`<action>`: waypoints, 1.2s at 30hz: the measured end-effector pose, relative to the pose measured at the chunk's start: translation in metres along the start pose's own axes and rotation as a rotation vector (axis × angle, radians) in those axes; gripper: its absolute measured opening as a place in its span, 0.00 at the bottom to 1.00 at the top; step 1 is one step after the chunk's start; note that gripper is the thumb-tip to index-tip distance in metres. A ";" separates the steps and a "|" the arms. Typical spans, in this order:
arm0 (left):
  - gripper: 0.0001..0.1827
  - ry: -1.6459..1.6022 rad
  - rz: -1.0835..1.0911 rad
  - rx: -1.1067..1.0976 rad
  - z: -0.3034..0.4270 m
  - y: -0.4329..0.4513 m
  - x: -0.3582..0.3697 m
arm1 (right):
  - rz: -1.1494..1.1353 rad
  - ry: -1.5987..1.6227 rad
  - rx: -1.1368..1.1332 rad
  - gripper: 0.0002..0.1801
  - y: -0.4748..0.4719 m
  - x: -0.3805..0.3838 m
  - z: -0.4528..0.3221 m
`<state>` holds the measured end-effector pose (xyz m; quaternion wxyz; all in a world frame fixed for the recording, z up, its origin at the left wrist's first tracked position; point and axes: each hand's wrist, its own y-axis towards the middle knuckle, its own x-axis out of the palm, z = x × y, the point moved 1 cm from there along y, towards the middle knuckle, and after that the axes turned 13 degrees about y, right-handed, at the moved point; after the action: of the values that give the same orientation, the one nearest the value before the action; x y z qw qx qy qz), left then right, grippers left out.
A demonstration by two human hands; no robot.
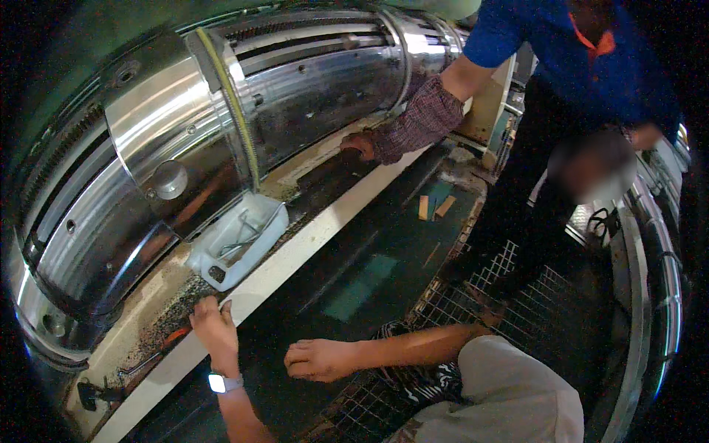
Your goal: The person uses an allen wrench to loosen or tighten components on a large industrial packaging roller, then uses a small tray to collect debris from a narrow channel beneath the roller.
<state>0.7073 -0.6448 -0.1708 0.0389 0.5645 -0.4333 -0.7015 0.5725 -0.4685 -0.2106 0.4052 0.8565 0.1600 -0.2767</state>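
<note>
My left hand (216,329), with a smartwatch at the wrist, rests at the edge of a pale painted beam (310,243). Its thumb stands apart from the curled fingers, and nothing shows in it. Just beyond lies a cut-open plastic jug (235,243) with bent metal hex keys (241,241) inside. My right hand (318,360) hovers over the dark floor with fingers curled in; its palm is hidden and no object is visible there. Behind the jug runs a large shiny metal cylinder (171,127) with slots and bolt holes.
Another person in a blue shirt (626,66) reaches under the cylinder with a checked sleeve (421,122). Left along the beam lie an orange-red item (176,335) and a thin metal rod (145,362). Wooden pieces (443,207) and wire mesh (460,307) are lower right.
</note>
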 end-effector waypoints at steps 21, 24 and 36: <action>0.24 0.132 -0.270 0.075 -0.040 0.010 0.031 | -0.773 0.269 0.650 0.17 -0.119 0.021 -0.015; 0.27 0.293 -0.530 0.090 -0.044 0.013 0.021 | -0.611 0.351 0.687 0.20 -0.124 0.017 -0.030; 0.28 0.534 -1.136 0.438 0.050 0.054 -0.065 | -0.272 0.674 1.254 0.21 -0.174 -0.005 -0.111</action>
<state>0.6656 -0.6145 -0.0865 -0.3464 0.8544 -0.1764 -0.3447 0.5198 -0.2741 -0.2558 -0.2717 0.9390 0.1926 -0.0852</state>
